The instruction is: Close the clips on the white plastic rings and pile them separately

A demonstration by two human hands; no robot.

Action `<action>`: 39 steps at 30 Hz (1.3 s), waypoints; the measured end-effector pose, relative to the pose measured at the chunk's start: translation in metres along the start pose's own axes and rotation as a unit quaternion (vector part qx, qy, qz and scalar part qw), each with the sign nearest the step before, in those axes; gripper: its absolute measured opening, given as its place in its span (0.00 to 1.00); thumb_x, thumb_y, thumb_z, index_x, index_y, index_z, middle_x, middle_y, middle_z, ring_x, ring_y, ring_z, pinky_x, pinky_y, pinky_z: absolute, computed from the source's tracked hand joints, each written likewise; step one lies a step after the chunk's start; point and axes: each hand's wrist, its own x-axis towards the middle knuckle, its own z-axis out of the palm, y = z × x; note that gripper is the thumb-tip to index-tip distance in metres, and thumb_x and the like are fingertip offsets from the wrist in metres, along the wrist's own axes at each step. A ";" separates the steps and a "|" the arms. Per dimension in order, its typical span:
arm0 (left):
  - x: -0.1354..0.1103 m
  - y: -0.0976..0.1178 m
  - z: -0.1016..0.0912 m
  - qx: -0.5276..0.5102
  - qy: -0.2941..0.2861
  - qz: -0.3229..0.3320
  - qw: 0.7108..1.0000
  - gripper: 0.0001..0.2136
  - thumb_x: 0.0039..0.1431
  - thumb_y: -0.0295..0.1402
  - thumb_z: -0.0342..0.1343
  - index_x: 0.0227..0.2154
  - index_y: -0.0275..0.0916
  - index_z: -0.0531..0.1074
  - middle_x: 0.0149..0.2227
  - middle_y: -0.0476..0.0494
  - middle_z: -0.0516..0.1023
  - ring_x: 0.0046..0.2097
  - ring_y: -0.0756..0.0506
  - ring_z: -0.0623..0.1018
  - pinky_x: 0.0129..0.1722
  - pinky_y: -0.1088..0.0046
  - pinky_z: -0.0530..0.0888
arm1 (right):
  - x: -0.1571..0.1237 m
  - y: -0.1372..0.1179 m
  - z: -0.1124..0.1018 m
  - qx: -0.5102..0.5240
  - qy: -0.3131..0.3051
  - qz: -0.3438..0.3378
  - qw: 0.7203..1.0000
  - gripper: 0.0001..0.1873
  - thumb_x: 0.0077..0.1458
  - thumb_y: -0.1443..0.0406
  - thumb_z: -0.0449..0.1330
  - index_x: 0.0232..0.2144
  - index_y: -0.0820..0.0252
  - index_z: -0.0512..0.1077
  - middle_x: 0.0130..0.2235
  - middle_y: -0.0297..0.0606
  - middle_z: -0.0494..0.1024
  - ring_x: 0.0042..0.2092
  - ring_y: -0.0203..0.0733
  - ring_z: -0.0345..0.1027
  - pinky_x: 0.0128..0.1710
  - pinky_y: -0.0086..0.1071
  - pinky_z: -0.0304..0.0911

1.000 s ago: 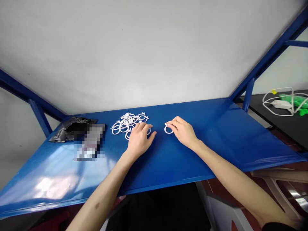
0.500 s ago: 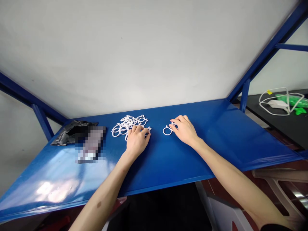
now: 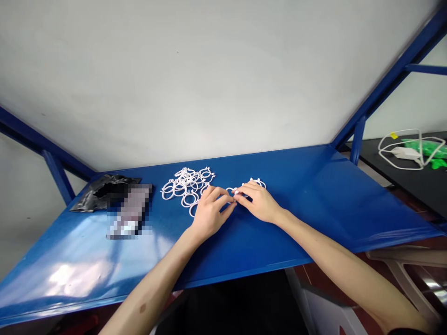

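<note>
My left hand [image 3: 212,210] is closed, thumb and fingertips pinching a white curtain ring [image 3: 230,189] just above the blue table. From the other side my right hand [image 3: 259,201] meets it, its fingertips closed on the same ring by its small knob; the fingers hide part of it. Behind my right hand lie one or two more white rings [image 3: 261,182], partly covered. To the left of my left hand is a loose pile of several white curtain rings [image 3: 188,199], some overlapping, each with small knobs on its rim.
The blue table [image 3: 307,186] runs up to a pale wall [image 3: 216,83]. At its left lie a black plastic bag [image 3: 89,197] and a pixelated dark object [image 3: 131,211]. Blue frame bars [image 3: 380,88] rise at both sides. On a black surface at right sits a white cable [image 3: 401,165].
My left hand has moved right from the pile, and my right hand has come left to meet it. Both now grip one ring. Pile rings that my left hand covered are now visible.
</note>
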 end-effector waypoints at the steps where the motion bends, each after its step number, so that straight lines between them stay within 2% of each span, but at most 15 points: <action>1: 0.000 0.000 0.001 -0.006 -0.005 0.007 1.000 0.02 0.64 0.31 0.61 0.35 0.41 0.76 0.37 0.46 0.78 0.40 0.46 0.72 0.41 0.67 0.73 | 0.000 -0.001 0.001 0.011 0.002 0.002 1.000 0.08 0.68 0.62 0.57 0.37 0.57 0.75 0.38 0.38 0.81 0.41 0.44 0.72 0.45 0.38 0.67; 6: -0.001 0.003 0.000 -0.013 -0.006 0.017 1.000 0.03 0.65 0.30 0.59 0.39 0.42 0.77 0.39 0.45 0.77 0.39 0.46 0.72 0.42 0.68 0.74 | 0.000 -0.001 0.000 0.020 0.020 0.029 0.999 0.05 0.65 0.66 0.57 0.36 0.56 0.71 0.36 0.37 0.79 0.39 0.43 0.72 0.41 0.36 0.67; 10: 0.000 0.003 -0.002 0.009 0.018 -0.040 0.999 0.09 0.67 0.30 0.56 0.48 0.41 0.75 0.45 0.41 0.78 0.46 0.44 0.75 0.48 0.64 0.75 | -0.001 -0.001 -0.003 0.014 -0.004 0.022 1.000 0.04 0.63 0.67 0.56 0.36 0.56 0.71 0.34 0.36 0.78 0.37 0.42 0.71 0.40 0.36 0.67; 12: -0.001 0.000 -0.001 0.009 -0.002 -0.062 0.998 0.13 0.68 0.31 0.55 0.54 0.41 0.72 0.49 0.41 0.80 0.49 0.43 0.76 0.50 0.62 0.75 | -0.002 -0.002 -0.004 0.019 -0.018 0.007 1.000 0.04 0.63 0.67 0.56 0.37 0.56 0.72 0.34 0.36 0.78 0.38 0.41 0.72 0.41 0.36 0.68; 16: -0.003 -0.004 0.002 -0.019 -0.058 -0.075 0.995 0.09 0.70 0.34 0.53 0.47 0.43 0.76 0.42 0.45 0.83 0.42 0.44 0.78 0.45 0.65 0.77 | -0.002 -0.003 -0.004 -0.002 -0.018 -0.016 1.000 0.08 0.66 0.65 0.55 0.39 0.56 0.74 0.37 0.37 0.80 0.39 0.42 0.73 0.43 0.38 0.69; 20: -0.003 -0.003 0.002 -0.023 -0.049 -0.110 0.992 0.07 0.69 0.34 0.54 0.42 0.43 0.77 0.39 0.46 0.83 0.39 0.46 0.79 0.41 0.69 0.77 | -0.002 0.000 -0.002 -0.004 -0.009 0.000 1.000 0.11 0.69 0.62 0.54 0.43 0.55 0.76 0.41 0.39 0.83 0.43 0.44 0.76 0.45 0.38 0.70; 24: -0.004 -0.001 0.002 -0.044 -0.040 -0.135 0.989 0.06 0.68 0.35 0.55 0.41 0.43 0.77 0.36 0.48 0.82 0.37 0.48 0.79 0.39 0.72 0.76 | -0.002 0.002 -0.002 0.016 -0.001 0.018 1.000 0.10 0.69 0.61 0.55 0.40 0.55 0.77 0.39 0.38 0.83 0.41 0.43 0.77 0.43 0.36 0.70; 31: -0.006 -0.003 0.005 -0.079 -0.044 -0.123 0.988 0.06 0.68 0.32 0.55 0.40 0.43 0.78 0.36 0.49 0.82 0.36 0.49 0.80 0.38 0.75 0.76 | -0.003 0.001 -0.001 0.013 -0.030 0.007 0.999 0.09 0.69 0.65 0.56 0.37 0.56 0.75 0.36 0.36 0.82 0.39 0.41 0.75 0.40 0.34 0.68; 36: -0.010 0.002 0.006 -0.067 -0.020 -0.104 0.992 0.09 0.69 0.29 0.53 0.36 0.43 0.78 0.34 0.48 0.82 0.36 0.49 0.79 0.37 0.73 0.76 | -0.007 -0.004 0.000 -0.034 -0.022 -0.046 0.998 0.12 0.70 0.65 0.54 0.35 0.58 0.75 0.34 0.38 0.81 0.35 0.41 0.73 0.34 0.32 0.66; 39: -0.013 0.003 0.008 -0.055 -0.026 -0.080 0.995 0.12 0.69 0.27 0.50 0.35 0.42 0.79 0.33 0.47 0.82 0.34 0.48 0.78 0.36 0.71 0.76 | -0.009 -0.004 0.001 -0.072 -0.027 -0.072 0.994 0.13 0.70 0.64 0.54 0.34 0.59 0.75 0.32 0.38 0.80 0.34 0.40 0.71 0.32 0.32 0.64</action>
